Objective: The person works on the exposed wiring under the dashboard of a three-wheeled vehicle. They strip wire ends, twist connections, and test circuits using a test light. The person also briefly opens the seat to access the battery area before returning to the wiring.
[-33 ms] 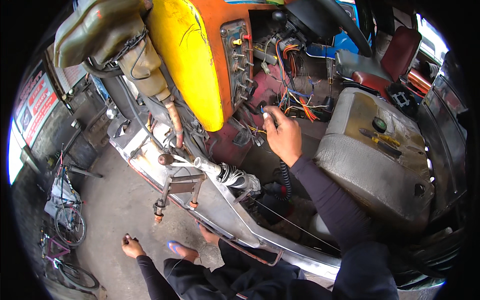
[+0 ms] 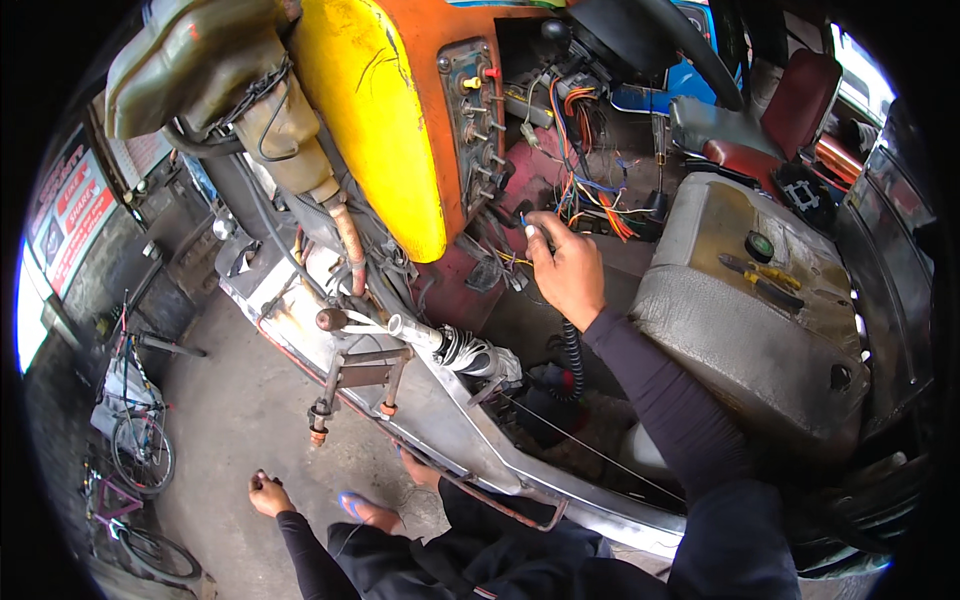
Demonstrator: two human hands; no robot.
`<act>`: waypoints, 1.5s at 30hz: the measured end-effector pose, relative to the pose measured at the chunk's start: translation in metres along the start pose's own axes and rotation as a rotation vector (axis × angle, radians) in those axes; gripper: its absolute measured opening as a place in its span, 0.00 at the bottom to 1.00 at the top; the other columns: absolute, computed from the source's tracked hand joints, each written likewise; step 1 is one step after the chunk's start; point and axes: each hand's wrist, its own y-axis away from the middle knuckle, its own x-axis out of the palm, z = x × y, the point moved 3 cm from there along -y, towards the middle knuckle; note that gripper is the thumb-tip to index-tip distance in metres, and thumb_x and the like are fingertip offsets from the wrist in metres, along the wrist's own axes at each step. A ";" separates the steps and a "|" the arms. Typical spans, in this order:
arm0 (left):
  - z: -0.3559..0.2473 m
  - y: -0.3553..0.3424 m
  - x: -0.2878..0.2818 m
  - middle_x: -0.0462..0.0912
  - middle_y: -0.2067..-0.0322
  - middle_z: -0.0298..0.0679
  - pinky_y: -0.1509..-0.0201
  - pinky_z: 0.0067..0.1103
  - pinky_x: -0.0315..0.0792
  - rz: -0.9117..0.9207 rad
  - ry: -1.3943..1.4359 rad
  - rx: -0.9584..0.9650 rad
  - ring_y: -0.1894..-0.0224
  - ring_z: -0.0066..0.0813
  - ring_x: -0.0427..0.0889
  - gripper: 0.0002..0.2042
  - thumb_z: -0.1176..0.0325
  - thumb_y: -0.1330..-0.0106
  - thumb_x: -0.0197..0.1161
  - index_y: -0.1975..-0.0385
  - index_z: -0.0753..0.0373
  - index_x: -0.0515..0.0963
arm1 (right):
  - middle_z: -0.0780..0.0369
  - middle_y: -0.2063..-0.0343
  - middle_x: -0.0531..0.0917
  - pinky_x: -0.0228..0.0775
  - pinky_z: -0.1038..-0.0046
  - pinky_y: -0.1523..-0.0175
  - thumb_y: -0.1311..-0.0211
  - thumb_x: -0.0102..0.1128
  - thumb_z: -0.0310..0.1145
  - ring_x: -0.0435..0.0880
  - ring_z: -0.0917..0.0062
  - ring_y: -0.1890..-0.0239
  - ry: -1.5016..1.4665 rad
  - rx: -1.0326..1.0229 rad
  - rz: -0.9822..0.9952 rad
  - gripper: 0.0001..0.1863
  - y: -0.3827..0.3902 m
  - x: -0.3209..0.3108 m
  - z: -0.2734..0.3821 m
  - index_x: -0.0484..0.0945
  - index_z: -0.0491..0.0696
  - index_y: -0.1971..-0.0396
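Observation:
My right hand [image 2: 567, 268] reaches over the vehicle's open floor, fingers pinched together. A small blue tip, seemingly the end of a thin wire [image 2: 523, 219], shows between finger and thumb. Beside it stands an orange dash panel with a column of switches [image 2: 474, 120]; a bundle of loose coloured wires [image 2: 578, 170] hangs just beyond the hand. Low on the left, over the concrete floor, my left hand [image 2: 268, 495] is closed with its fingers curled. A small dark spot shows at its fingertips, too small to name.
On the grey engine cover [image 2: 740, 300] lie yellow-handled pliers [image 2: 765, 280] and a round black-and-green roll [image 2: 759, 246]. A steering wheel [image 2: 690, 50] and seats are at the far right. A metal step [image 2: 365, 372] juts out by the sill. Bicycles [image 2: 142, 452] stand along the left wall.
Hardly anything differs. My left hand has shifted very slightly, and the whole view has drifted a touch; my right hand keeps its pinch at the same spot.

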 end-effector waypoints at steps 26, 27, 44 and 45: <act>0.099 0.053 0.006 0.89 0.64 0.46 0.67 0.27 0.81 0.669 -0.107 -0.129 0.69 0.33 0.87 0.18 0.71 0.34 0.68 0.47 0.75 0.83 | 0.53 0.80 0.82 0.72 0.59 0.69 0.27 0.61 0.38 0.83 0.57 0.77 -0.006 -0.003 0.237 0.10 -0.022 -0.026 -0.020 0.83 0.53 0.53; 0.024 0.089 0.009 0.89 0.64 0.45 0.67 0.22 0.81 0.783 0.070 -0.128 0.69 0.28 0.87 0.15 0.69 0.31 0.68 0.51 0.74 0.84 | 0.55 0.80 0.82 0.72 0.61 0.69 0.26 0.60 0.38 0.84 0.60 0.78 -0.012 0.014 0.256 0.10 -0.026 -0.037 -0.023 0.83 0.52 0.53; -0.387 0.424 0.297 0.85 0.55 0.48 0.42 0.28 0.74 1.221 0.660 -0.314 0.51 0.37 0.84 0.23 0.76 0.44 0.71 0.48 0.74 0.76 | 0.61 0.70 0.89 0.77 0.75 0.55 0.24 0.62 0.31 0.89 0.82 0.64 -0.119 0.084 0.339 0.11 -0.040 -0.041 0.002 0.82 0.41 0.49; -0.387 0.425 0.301 0.85 0.57 0.47 0.45 0.28 0.76 1.243 0.629 -0.312 0.54 0.36 0.84 0.22 0.76 0.44 0.70 0.49 0.74 0.77 | 0.58 0.70 0.89 0.77 0.71 0.58 0.25 0.61 0.33 0.89 0.75 0.66 -0.126 0.064 0.310 0.11 -0.041 -0.040 0.000 0.83 0.44 0.50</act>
